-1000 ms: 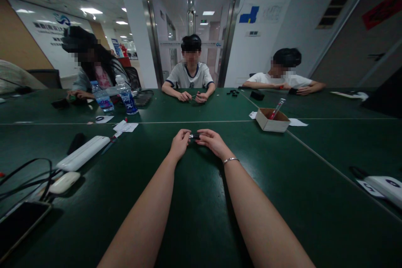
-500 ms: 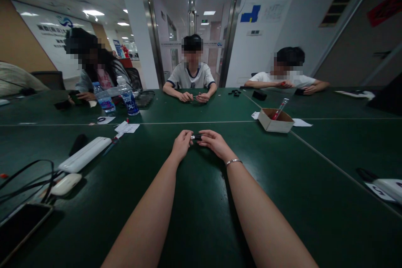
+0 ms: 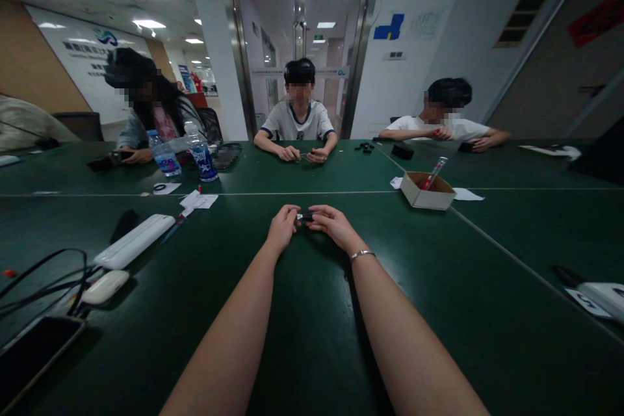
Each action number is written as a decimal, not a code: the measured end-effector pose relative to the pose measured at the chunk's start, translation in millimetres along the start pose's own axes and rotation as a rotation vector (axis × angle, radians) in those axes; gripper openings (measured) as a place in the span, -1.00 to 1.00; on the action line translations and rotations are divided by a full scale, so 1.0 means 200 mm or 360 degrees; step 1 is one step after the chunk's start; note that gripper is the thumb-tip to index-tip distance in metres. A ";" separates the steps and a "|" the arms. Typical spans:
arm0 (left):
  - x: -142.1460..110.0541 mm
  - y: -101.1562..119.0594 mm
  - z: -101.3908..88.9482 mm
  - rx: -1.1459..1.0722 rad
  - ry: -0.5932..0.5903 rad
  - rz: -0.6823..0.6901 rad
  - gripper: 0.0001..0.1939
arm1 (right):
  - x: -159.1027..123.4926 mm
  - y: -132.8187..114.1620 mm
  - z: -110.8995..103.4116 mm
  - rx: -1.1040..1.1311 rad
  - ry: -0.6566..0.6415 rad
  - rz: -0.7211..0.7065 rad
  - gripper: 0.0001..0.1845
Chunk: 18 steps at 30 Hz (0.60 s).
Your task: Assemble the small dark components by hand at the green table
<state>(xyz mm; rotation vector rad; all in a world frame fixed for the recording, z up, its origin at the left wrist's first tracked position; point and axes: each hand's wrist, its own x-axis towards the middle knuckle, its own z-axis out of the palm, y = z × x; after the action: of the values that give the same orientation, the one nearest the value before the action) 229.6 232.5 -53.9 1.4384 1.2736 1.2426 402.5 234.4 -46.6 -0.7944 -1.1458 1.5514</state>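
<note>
Between my two hands lies a small slim black object [image 3: 307, 216] with a silvery end, held sideways just over the green table; most of it is covered by fingers and I cannot make out its kind. My left hand [image 3: 282, 231] pinches the silvery end between thumb and fingertips. On the black end, the fingers of my right hand [image 3: 336, 227] are closed, and a metal bracelet [image 3: 363, 254] circles that wrist.
A small cardboard box [image 3: 427, 195] with a red-and-clear tube stands ahead to the right. To the left lie a white power bank [image 3: 134, 242], a white case [image 3: 106, 287], cables and a phone [image 3: 39, 354]. Two water bottles [image 3: 201, 157] stand farther back. Three people sit opposite.
The view has shifted very slightly. Both hands keep hold of the small black object in nearly the same place.
</note>
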 end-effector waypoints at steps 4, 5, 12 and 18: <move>0.00 0.01 0.00 0.0035 -0.0032 -0.0011 -0.73 | 0.01 0.01 0.00 0.0005 0.0007 -0.0002 -0.78; 0.00 0.01 0.00 0.0032 -0.0025 -0.0013 -0.73 | 0.00 0.01 0.00 0.0004 0.0006 0.0000 -0.78; -0.02 0.03 0.00 0.0022 -0.0041 0.0042 -0.74 | -0.01 0.00 0.01 -0.0015 0.0024 0.0007 -0.78; -0.02 0.01 0.00 0.0081 -0.0054 0.0045 -0.73 | 0.00 0.01 0.00 -0.0001 0.0010 0.0012 -0.77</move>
<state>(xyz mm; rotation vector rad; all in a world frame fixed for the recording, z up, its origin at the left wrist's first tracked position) 231.0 228.9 -52.0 1.5123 1.2742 1.2076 401.6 234.8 -48.6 -0.8042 -1.1400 1.5541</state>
